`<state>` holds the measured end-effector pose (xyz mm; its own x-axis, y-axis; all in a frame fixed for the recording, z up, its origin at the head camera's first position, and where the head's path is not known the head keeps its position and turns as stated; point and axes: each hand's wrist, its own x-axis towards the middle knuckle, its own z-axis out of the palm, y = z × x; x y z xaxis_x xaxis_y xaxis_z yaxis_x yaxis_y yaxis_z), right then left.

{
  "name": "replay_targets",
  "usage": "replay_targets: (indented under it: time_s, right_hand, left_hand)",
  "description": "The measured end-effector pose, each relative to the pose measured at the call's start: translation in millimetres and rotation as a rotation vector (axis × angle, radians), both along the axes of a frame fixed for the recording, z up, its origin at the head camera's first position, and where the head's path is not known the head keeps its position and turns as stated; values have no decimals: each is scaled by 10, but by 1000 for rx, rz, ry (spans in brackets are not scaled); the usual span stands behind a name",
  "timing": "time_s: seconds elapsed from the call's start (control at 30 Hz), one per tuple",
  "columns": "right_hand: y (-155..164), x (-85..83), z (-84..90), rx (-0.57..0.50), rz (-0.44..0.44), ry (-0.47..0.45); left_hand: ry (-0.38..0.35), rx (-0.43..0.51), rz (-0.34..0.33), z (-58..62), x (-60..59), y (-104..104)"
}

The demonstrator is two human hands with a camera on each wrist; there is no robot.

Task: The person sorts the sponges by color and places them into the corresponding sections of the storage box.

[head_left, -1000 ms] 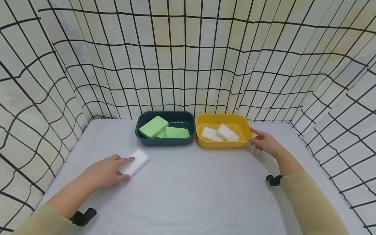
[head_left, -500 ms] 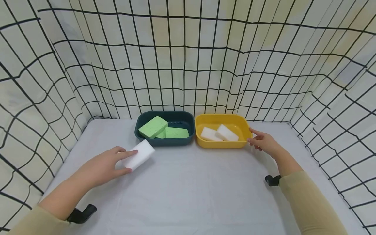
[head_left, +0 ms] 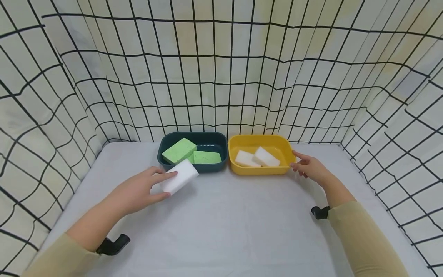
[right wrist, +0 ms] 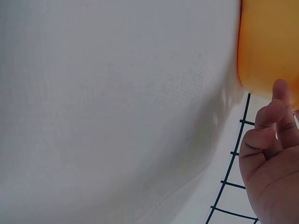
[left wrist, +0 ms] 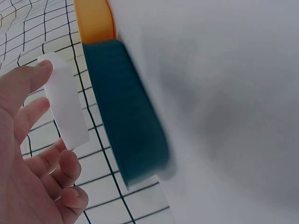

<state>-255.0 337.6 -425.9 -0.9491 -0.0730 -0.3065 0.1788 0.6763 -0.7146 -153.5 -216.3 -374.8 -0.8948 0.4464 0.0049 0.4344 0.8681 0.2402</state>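
Note:
My left hand [head_left: 143,188] pinches a white sponge block [head_left: 182,176] by its near end, thumb on one side and fingers on the other. The sponge is tilted above the table and overlaps the front left corner of the dark teal tray [head_left: 212,168] in the head view. In that tray lie green sponges [head_left: 179,151]. My right hand [head_left: 311,169] touches the right end of the yellow tray [head_left: 238,169] with its fingertips, the fingers loosely bent. Two white sponges [head_left: 265,156] lie in the yellow tray.
Both trays stand side by side at the back of the table, which has a pale cloth [head_left: 242,223]. A black wire grid [head_left: 214,82] rises behind and at both sides, backed by light fabric. Each wrist carries a black mount [head_left: 113,244].
Over the last second, my left hand has lifted the white sponge from the table and carried it right and forward to the teal tray's front. The right hand stays on the yellow tray.

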Motion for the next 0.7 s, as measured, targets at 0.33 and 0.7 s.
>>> replay_targets:
  time_s: [0.33,0.7]
  right_hand:
    - [25,-29,-32,-12,-5,5]
    - [19,-30,-25,-23,-1,4]
  left_hand:
    - [10,38,-4,64,-221,510]
    - [-89,48,21,119,-678,1133]
